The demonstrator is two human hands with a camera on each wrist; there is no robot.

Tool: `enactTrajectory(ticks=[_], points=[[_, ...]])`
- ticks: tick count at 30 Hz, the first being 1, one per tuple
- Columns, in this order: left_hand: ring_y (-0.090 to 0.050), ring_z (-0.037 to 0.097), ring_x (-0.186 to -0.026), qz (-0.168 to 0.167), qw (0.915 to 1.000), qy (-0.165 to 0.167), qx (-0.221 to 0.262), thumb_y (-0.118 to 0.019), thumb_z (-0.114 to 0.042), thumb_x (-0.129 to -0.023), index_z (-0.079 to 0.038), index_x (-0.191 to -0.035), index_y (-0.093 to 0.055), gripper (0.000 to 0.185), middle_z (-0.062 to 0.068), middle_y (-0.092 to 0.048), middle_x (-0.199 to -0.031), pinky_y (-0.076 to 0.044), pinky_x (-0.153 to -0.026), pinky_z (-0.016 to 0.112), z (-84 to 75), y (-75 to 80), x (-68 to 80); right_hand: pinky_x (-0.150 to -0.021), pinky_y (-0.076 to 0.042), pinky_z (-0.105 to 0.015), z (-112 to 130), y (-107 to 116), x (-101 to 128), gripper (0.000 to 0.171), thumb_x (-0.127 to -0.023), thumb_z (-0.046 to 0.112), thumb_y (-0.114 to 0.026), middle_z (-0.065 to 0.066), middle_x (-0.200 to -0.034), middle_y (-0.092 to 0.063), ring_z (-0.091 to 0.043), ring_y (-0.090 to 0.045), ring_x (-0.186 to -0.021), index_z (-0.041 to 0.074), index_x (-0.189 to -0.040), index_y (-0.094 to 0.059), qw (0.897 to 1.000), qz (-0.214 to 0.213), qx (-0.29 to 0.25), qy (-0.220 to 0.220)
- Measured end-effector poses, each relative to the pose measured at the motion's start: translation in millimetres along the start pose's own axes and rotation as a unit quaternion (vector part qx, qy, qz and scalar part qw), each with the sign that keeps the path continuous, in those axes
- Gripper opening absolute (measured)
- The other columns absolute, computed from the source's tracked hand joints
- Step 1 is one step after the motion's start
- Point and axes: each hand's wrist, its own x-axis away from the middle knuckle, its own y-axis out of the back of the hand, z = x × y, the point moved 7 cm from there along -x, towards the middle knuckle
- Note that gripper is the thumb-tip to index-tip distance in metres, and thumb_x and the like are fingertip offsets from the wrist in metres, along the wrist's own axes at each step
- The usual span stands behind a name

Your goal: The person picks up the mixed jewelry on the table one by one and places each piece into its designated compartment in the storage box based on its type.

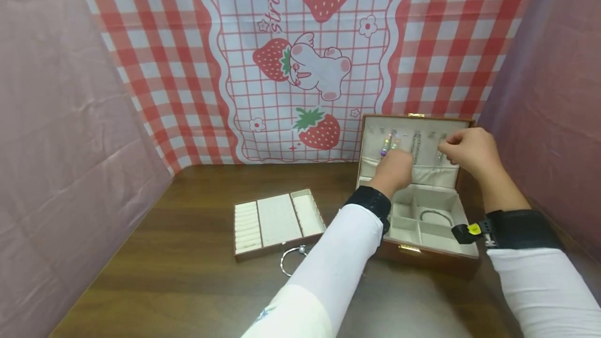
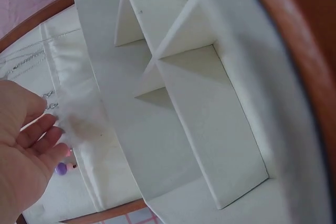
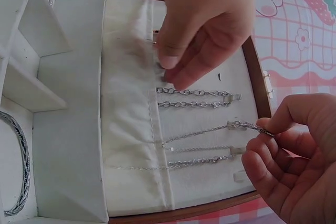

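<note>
- The table [image 1: 188, 275] is dark brown wood, and a cloth [image 1: 305, 56] with red squares and strawberries hangs behind it.
- A jewelry box [image 1: 422, 254] stands open at the right side of the table. Its lid [image 1: 371, 134] is upright, and the inside is white with several small compartments.
- A flat tray [image 1: 277, 220] with white padding lies on the table, left of the box and apart from it. It has a row of thin slots at its left side.
- The left hand [image 1: 394, 168] reaches over the box to the soft pocket at the bottom of the lid. In the right wrist view its fingers [image 3: 181, 72] are bent down and the tips touch the lining beside a thick chain [image 3: 194, 98]. I cannot tell if they pinch something.
- The right hand [image 1: 469, 150] is in front of the right part of the lid. Its thumb and first finger pinch the end of a thin chain [image 3: 210, 129], which goes from the fingers down into the pocket.
- A silver bangle [image 1: 436, 215] lies in one compartment of the box, near the right wrist.
- A second silver ring-shaped bracelet [image 1: 291, 260] lies on the table just in front of the tray, partly hidden by the left sleeve.
- A string of coloured beads [image 1: 388, 145] hangs on the lid, just above the left hand.
</note>
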Motion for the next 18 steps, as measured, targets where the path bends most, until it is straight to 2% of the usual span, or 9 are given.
enactTrajectory(ticks=[2, 4, 11, 15, 18], points=[[-0.06, 0.008, -0.099, -0.001, 0.9997, -0.008, -0.024, -0.06, -0.017, -0.09, -0.02, -0.102, -0.069, 0.016, -0.007, -0.067, -0.104, -0.048, -0.085, 0.018, -2.8, -1.9, -0.3, -0.051, -0.044, -0.031, -0.6, 1.8, -0.6, 0.031, -0.087, 0.023, -0.058, -0.003, -0.063, -0.065, -0.015, -0.056, -0.057, -0.005, -0.09, -0.072, 1.0, -0.008, -0.003, -0.004], [-0.059, 0.009, -0.102, 0.003, 0.9996, -0.002, -0.028, -0.059, -0.019, -0.091, -0.021, -0.106, -0.068, 0.017, -0.006, -0.067, -0.107, -0.047, -0.088, 0.02, -2.9, -3.5, 1.0, -0.051, -0.043, -0.032, 0.5, 3.5, -2.1, 0.031, -0.087, 0.023, -0.059, -0.003, -0.063, -0.065, -0.015, -0.056, -0.057, -0.005, -0.092, -0.072, 1.0, -0.02, -0.008, -0.008], [-0.048, 0.015, -0.112, 0.038, 0.9982, 0.046, 0.001, -0.052, -0.023, -0.097, -0.023, -0.12, -0.066, 0.027, -0.002, -0.059, -0.124, -0.044, -0.091, 0.027, -3.0, -7.2, 5.7, -0.053, -0.042, -0.033, 7.7, 10.9, -12.9, 0.03, -0.088, 0.022, -0.054, -0.001, -0.063, -0.064, -0.019, -0.056, -0.064, -0.002, -0.094, -0.071, 0.997, -0.052, -0.044, -0.037], [-0.044, 0.015, -0.118, 0.059, 0.9958, 0.067, 0.021, -0.052, -0.025, -0.098, -0.026, -0.124, -0.065, 0.029, -0.002, -0.053, -0.13, -0.043, -0.095, 0.029, -5.0, -8.1, 6.5, -0.052, -0.042, -0.031, 8.4, 17.3, -18.6, 0.032, -0.088, 0.022, -0.054, 0.003, -0.062, -0.063, -0.015, -0.053, -0.063, -0.002, -0.098, -0.071, 0.994, -0.076, -0.059, -0.053], [-0.047, 0.014, -0.117, 0.061, 0.9965, 0.056, 0.009, -0.054, -0.025, -0.097, -0.025, -0.122, -0.066, 0.028, -0.002, -0.055, -0.128, -0.044, -0.095, 0.028, -7.6, -10.0, 5.0, -0.05, -0.042, -0.029, 5.4, 21.3, -20.0, 0.034, -0.089, 0.025, -0.055, -0.002, -0.068, -0.066, -0.015, -0.053, -0.064, -0.003, -0.102, -0.071, 0.992, -0.094, -0.059, -0.059]])
